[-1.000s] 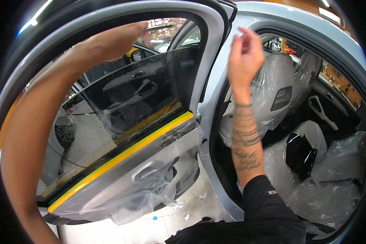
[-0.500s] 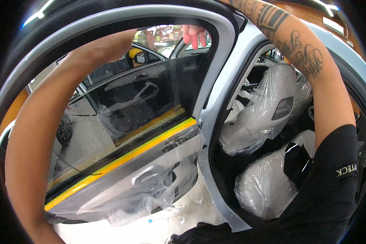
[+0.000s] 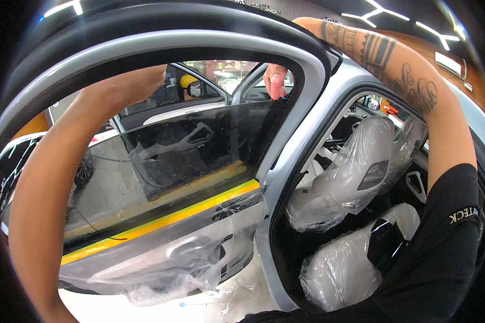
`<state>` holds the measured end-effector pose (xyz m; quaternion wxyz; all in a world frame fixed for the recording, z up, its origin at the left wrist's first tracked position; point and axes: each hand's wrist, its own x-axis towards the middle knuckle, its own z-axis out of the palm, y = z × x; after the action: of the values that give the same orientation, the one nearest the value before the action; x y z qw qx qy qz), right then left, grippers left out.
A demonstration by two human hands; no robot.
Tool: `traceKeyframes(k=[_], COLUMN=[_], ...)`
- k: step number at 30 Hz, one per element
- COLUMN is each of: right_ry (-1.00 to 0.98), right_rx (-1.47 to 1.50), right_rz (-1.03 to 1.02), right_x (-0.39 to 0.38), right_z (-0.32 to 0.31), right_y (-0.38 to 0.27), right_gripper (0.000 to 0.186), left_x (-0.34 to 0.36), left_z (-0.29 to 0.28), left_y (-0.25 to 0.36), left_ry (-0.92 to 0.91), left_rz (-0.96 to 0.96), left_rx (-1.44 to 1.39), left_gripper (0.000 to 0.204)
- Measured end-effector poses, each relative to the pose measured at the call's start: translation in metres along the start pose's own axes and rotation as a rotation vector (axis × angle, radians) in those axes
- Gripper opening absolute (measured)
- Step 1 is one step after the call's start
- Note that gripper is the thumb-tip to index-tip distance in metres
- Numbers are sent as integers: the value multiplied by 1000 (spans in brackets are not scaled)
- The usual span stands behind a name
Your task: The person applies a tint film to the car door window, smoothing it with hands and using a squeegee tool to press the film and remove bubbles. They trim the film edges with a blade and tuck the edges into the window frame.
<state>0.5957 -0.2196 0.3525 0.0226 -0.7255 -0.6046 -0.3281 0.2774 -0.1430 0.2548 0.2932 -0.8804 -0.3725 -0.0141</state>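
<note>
A silvery car door stands open, its dark window glass partly lowered and its upper edge exposed. Over the top of the door frame reaches my tattooed right arm. My right hand shows through the window opening, fingers curled together at the glass's upper edge near the right corner. A tiny blue bit shows at the fingertips; what they pinch is unclear. My left arm bends up along the window's left side. Only the wrist end of my left hand shows below the upper frame; its fingers are hidden.
Yellow tape runs along the window's base. Clear plastic sheeting hangs over the door panel. To the right, the doorway shows seats in plastic wrap. Behind the glass stands another car with an open door and a mirror.
The view has tilted upward, so the door and seats sit lower in it. My right hand's fingers have come down to the glass edge and curled together.
</note>
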Motion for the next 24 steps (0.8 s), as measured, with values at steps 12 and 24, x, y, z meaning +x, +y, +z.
traceKeyframes(k=[12,24], right_ry=[-116,-212], right_rx=[-31,-81], right_rz=[-93,-442], right_x=[6,35], right_z=[4,7], right_y=[-2,-29], right_gripper=[30,33], left_x=[67,81], left_z=[28,46], left_y=[11,-3], left_ry=[114,257], left_rz=[233,317], left_rx=[-176,-208], left_gripper=[46,36])
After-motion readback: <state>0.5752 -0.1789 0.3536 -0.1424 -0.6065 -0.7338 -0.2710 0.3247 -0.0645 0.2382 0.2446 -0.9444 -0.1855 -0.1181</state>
